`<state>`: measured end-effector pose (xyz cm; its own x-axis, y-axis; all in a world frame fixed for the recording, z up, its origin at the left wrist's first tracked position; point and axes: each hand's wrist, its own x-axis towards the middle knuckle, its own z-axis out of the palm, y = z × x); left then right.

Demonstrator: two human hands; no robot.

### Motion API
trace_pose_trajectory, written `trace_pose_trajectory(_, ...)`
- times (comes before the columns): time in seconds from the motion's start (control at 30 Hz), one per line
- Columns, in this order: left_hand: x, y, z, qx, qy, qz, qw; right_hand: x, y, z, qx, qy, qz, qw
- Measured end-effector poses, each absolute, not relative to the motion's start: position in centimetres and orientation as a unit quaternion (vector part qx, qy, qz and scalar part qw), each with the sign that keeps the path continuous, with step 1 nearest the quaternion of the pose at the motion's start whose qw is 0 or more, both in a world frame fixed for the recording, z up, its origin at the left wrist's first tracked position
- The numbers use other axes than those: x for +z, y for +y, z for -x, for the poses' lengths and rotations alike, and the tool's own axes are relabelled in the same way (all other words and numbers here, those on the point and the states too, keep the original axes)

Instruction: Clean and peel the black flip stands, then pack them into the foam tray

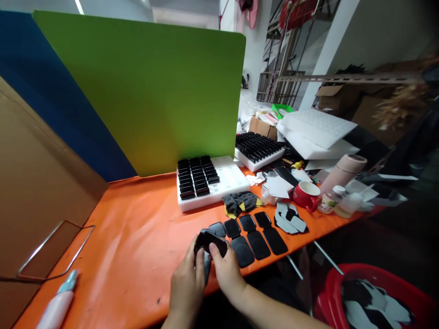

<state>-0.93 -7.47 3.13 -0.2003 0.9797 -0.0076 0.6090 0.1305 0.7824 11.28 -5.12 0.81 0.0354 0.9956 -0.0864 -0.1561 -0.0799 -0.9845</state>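
Observation:
Near the table's front edge, my left hand [187, 281] and my right hand [229, 273] grip one dark, flat piece with rounded corners [216, 243] between them. My right thumb presses on its face, and my left fingers wrap its left side. Part of it is hidden by the fingers. To the right lies a row of several black two-part pieces, each a smaller plate above a larger one [258, 245]. Behind them, a white foam tray [232, 176] has black pieces [199, 178] standing in rows in its left part.
Grey and yellow gloves [242, 202] and a pile of grey-white pads [291, 218] lie on the orange table [137, 256]. A red mug [306, 195], bottles and a pink flask [343, 173] stand at right. A second filled tray [259, 148] is farther back. Below sits a red bin [331, 292].

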Motion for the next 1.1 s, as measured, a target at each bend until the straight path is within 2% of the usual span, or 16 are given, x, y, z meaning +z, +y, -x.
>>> trace_pose_trajectory(0.07, 3.1, -7.4, 1.0, 0.376, 0.639, -0.542, 0.396, 1.1, -4.6, -12.1, 0.619, -0.403, 0.448, 0.503)
trace_pose_trajectory(0.17, 3.1, -6.6, 1.6, 0.421, 0.527, -0.483, 0.558, 2.2, -3.8, -13.8, 0.727, -0.407, 0.355, 0.424)
trace_pose_trajectory(0.23, 3.0, -6.1, 1.5, 0.415, 0.476, -0.466, 0.619, 3.0, -3.5, -14.5, 0.745, -0.424, 0.328, 0.396)
trace_pose_trajectory(0.3, 3.0, -5.8, 1.0, 0.422, 0.478, -0.441, 0.632, 3.3, -3.2, -14.5, 0.708, -0.456, 0.347, 0.412)
trace_pose_trajectory(0.4, 3.0, -5.7, -0.2, 0.476, 0.528, -0.370, 0.598, 3.1, -2.9, -14.0, 0.675, -0.476, 0.365, 0.430)
trace_pose_trajectory(0.53, 2.9, -5.6, -0.7, 0.519, 0.531, -0.327, 0.585, 2.6, -2.6, -13.8, 0.688, -0.522, 0.334, 0.378)
trace_pose_trajectory(0.67, 2.1, -4.6, 0.7, 0.511, 0.558, -0.371, 0.539, 4.2, 0.0, -15.4, 0.475, -0.718, 0.405, 0.307)
trace_pose_trajectory(0.77, 0.4, -3.8, 2.8, 0.494, 0.602, -0.432, 0.454, 6.8, 5.0, -17.2, 0.305, -0.810, 0.424, 0.265)
trace_pose_trajectory(0.83, -1.2, -3.7, 4.3, 0.436, 0.660, -0.477, 0.382, 8.5, 9.5, -18.0, 0.165, -0.854, 0.453, 0.194)
trace_pose_trajectory(0.97, -3.7, -4.1, 5.7, 0.339, 0.692, -0.578, 0.268, 9.7, 17.3, -18.1, 0.097, -0.882, 0.449, 0.106)
trace_pose_trajectory(1.1, -4.2, -4.2, 5.7, 0.309, 0.698, -0.600, 0.241, 9.0, 21.0, -17.0, 0.066, -0.912, 0.405, 0.002)
